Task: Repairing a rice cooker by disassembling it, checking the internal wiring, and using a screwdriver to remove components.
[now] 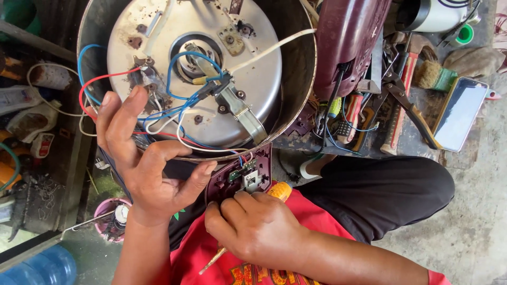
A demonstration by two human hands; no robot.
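Nearest us, our right hand [259, 227] is closed around a yellow-handled screwdriver [279, 190], fingers curled tight on the grip; a thin shaft end shows below the wrist, so its long axis seems to run lower-left to upper-right, handle end toward the small maroon plastic control panel with a green circuit board [244, 177]. Which end is the working tip, we cannot tell

Our left hand [142, 158] is spread wide open, gripping nothing, palm and thumb braced against the rim of the round upturned stainless-steel cooker body [298, 68]

Judgement: to do this well we keep the left hand steadying the shell, work the panel with short controlled motion, and avoid tugging the blue, red and white wire bundle [179, 113] that runs from the panel up to the cooker's circular metal base plate [195, 68]

Further off: dark maroon plastic outer casing [346, 42], black-handled pliers [406, 103], wooden brush with a green ferrule [433, 74], dark-screened smartphone [460, 113] on the concrete floor
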